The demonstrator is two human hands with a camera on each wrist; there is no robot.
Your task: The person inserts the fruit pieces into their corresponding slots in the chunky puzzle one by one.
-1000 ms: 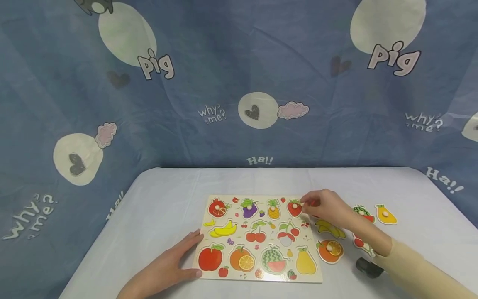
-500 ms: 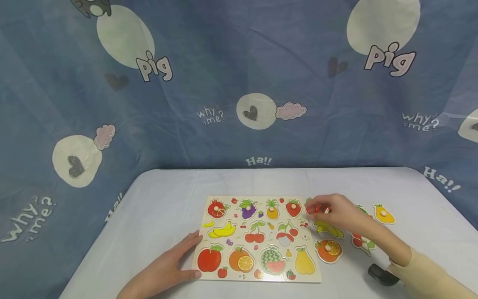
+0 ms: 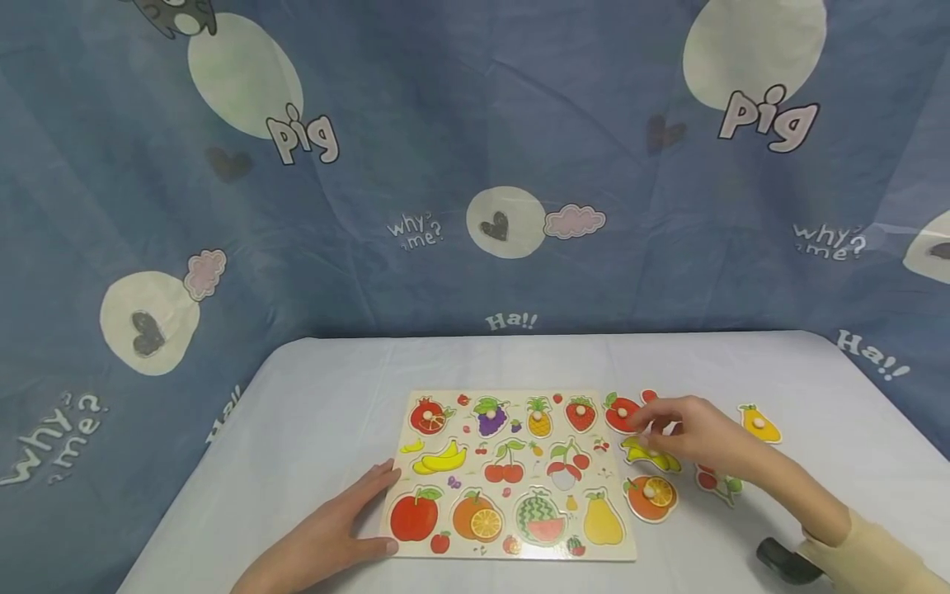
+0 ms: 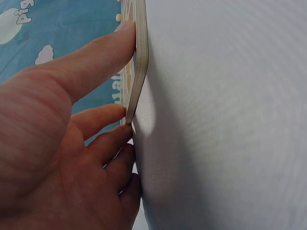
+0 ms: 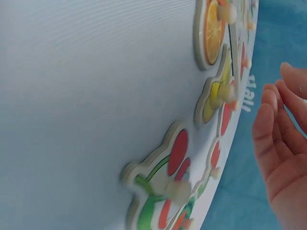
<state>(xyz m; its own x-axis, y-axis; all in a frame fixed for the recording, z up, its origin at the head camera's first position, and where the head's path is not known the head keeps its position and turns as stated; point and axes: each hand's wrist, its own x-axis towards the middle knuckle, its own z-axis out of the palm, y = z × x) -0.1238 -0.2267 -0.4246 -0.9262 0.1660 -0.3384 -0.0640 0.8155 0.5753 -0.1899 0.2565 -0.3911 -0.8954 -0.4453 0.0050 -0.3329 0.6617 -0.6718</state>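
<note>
1. My spread left hand (image 3: 337, 524) touches the board (image 3: 538, 467) at its left edge; table (image 3: 260, 462) stretches leftward.
2. My right hand (image 3: 686, 425), loosely curved, hovers over the banana piece (image 3: 637, 453) beside the board.
3. Only my left wrist view shows the board's thickness.

Puzzle board (image 3: 473, 474): wood-look, smooth printed face, semi-gloss w/ a pale glare spot nr the bottom; its cut edge (image 4: 140, 52) looks layered like ply, matt. Cherry pc (image 5: 178, 152), banana pc (image 5: 207, 111) & orange pc (image 3: 640, 505): same wood-look mat'l, flat smooth printed faces, plain pale edges. Knobs (image 5: 178, 191) on pcs: smooth, rounded, low sheen; wood or plastic, can't tell, blurred. Desk (image 3: 297, 412): white cloth cover, matt, fine weave up close, v. soft creases. Backdrop (image 3: 631, 289): blue printed cloth, matt, wrinkled. R sleeve (image 3: 868, 553): cream cloth, matt. Dark wrist item (image 3: 787, 563): smooth, plastic-look, slight sheen.
</note>
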